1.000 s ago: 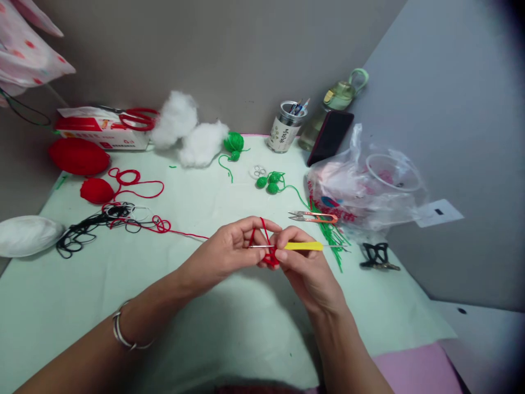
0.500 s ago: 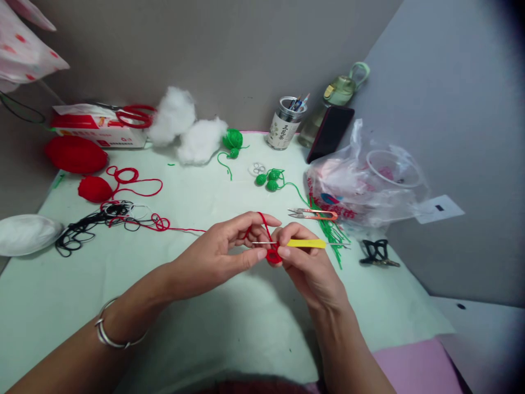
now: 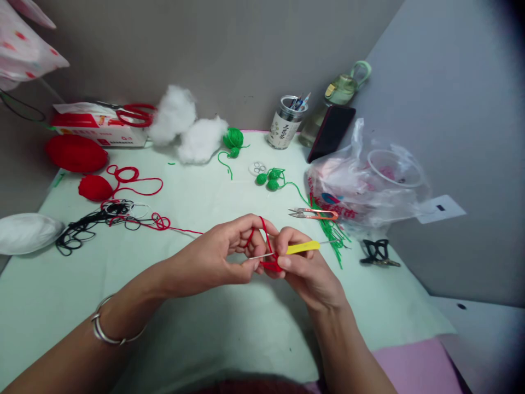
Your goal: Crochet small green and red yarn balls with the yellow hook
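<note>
My left hand (image 3: 229, 249) is closed on red yarn (image 3: 266, 232), which loops over its raised index finger and trails left across the table. Between my hands is a small red crocheted piece (image 3: 271, 266), partly covered by fingers. My right hand (image 3: 301, 262) pinches a crochet hook with a yellow handle (image 3: 304, 247). The hook's metal shaft points left, crosses the yarn and reaches the left thumb. Right fingertips also touch the red piece.
Red yarn balls (image 3: 95, 187), tangled black yarn (image 3: 96, 216) and white stuffing (image 3: 200, 139) lie left and behind. Green balls (image 3: 273, 184), snips (image 3: 314, 213), a pencil can (image 3: 284, 128), a phone (image 3: 331, 133), a plastic bag (image 3: 369, 180) and a black clip (image 3: 375, 253) are beyond or right.
The hook has tilted, its tip now lower by the left thumb. The red piece has turned and shifted slightly down, and the left thumb has drawn back from it.
</note>
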{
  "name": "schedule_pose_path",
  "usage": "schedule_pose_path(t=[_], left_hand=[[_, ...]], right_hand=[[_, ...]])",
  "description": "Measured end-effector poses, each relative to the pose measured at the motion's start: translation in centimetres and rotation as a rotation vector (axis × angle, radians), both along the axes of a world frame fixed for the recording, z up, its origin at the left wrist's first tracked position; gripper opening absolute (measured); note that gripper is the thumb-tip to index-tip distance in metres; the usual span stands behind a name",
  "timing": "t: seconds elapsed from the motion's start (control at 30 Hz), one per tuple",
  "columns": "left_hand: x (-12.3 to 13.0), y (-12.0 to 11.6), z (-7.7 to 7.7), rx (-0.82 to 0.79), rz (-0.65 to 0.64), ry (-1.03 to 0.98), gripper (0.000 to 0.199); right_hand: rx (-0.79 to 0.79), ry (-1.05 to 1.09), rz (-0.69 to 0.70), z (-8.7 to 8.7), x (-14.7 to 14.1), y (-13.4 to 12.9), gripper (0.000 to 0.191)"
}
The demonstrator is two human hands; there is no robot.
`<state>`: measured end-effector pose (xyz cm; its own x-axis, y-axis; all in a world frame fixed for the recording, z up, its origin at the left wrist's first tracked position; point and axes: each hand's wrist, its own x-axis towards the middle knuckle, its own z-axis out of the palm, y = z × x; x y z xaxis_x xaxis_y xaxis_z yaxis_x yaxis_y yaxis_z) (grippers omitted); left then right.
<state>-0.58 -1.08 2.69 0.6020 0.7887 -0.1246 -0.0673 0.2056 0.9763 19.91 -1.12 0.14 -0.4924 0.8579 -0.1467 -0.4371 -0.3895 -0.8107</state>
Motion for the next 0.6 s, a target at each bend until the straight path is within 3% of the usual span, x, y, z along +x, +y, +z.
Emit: schedule_pose_path(t=[0.33, 0.6], left_hand=[[-1.1, -0.1, 0.4, 0.038, -0.116, 0.027, 0.047], [0.9, 0.1, -1.1, -0.041, 0.224, -0.216, 0.029]], right_hand=[[0.0, 0.156, 0.128, 0.3, 0.5, -0.3, 0.02], [0.123, 0.018, -0.224, 0.4, 0.2, -0.1, 0.014]])
